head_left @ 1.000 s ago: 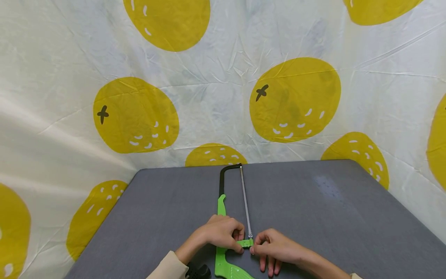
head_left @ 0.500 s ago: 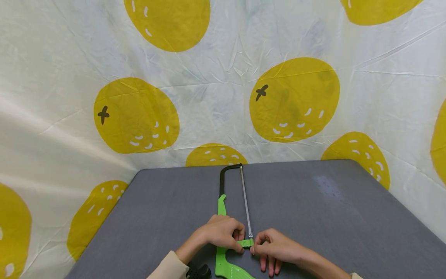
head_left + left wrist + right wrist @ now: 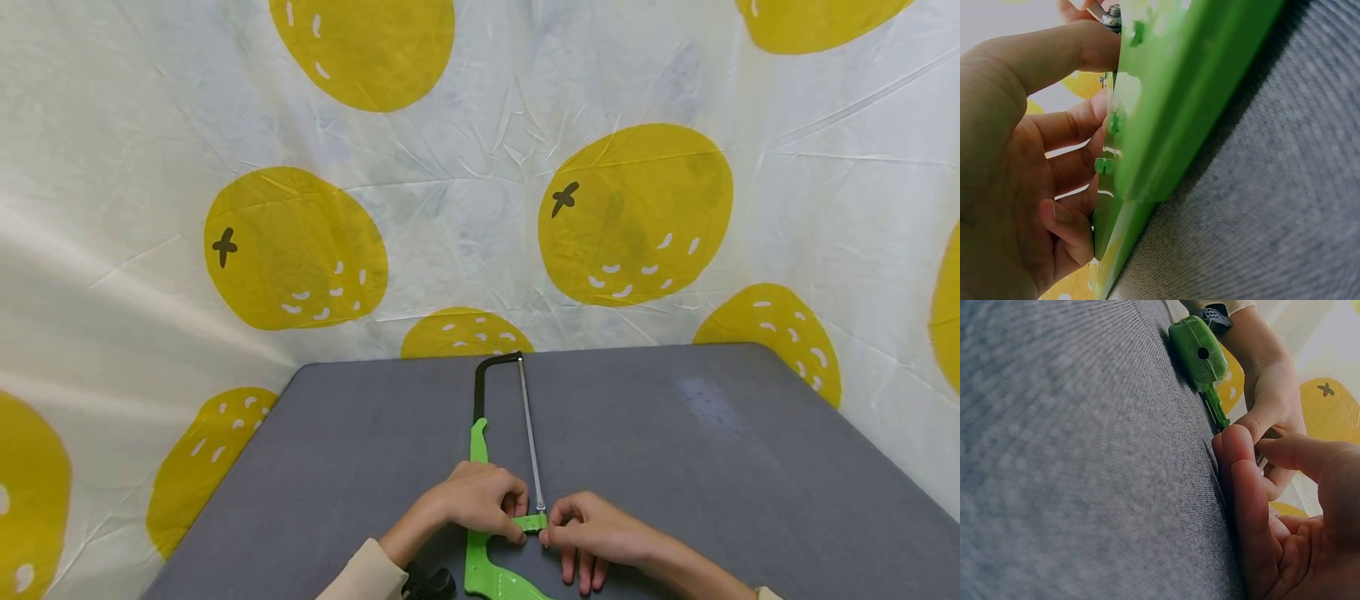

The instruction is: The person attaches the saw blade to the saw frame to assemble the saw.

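Observation:
A hacksaw (image 3: 477, 446) with a green handle and black front frame lies on the grey table, pointing away from me. Its silver blade (image 3: 532, 450) runs along the right side. My left hand (image 3: 480, 500) grips the green frame just above the handle, thumb on the near side of the green crosspiece (image 3: 532, 523). At the blade's near end, my right hand (image 3: 596, 529) pinches a small metal wing nut (image 3: 1112, 24) between thumb and forefinger, its other fingers resting by the cloth. In the head view those fingertips mostly hide the nut.
The grey cloth-covered table (image 3: 675, 450) extends beyond the saw to both sides. A white curtain (image 3: 465, 242) printed with yellow fruit hangs behind its far edge. A black device (image 3: 431, 585) shows at my left wrist.

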The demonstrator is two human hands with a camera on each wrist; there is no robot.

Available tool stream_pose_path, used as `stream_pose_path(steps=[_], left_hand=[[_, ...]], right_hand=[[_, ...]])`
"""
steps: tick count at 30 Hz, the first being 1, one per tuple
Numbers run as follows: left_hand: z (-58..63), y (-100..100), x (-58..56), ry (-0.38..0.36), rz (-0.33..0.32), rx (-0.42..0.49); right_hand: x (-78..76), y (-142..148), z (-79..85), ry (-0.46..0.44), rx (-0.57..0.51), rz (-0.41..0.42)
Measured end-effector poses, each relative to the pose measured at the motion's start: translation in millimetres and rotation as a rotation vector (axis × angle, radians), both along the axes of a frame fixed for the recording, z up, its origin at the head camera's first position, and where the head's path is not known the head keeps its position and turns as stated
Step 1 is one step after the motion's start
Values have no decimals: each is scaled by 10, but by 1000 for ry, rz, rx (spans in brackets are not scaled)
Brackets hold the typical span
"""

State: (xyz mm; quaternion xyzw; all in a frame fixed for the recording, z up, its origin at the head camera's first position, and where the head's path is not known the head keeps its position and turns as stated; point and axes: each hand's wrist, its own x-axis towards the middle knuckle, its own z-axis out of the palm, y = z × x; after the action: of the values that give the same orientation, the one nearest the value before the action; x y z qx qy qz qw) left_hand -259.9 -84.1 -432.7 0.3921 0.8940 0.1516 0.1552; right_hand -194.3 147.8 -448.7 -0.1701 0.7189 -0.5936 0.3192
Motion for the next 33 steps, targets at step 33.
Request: stream_pose_path(steps=[33], left_hand=[[-24,-19,29,23,2,-2]], right_hand=[[15,-23,-70,29,-16,0]])
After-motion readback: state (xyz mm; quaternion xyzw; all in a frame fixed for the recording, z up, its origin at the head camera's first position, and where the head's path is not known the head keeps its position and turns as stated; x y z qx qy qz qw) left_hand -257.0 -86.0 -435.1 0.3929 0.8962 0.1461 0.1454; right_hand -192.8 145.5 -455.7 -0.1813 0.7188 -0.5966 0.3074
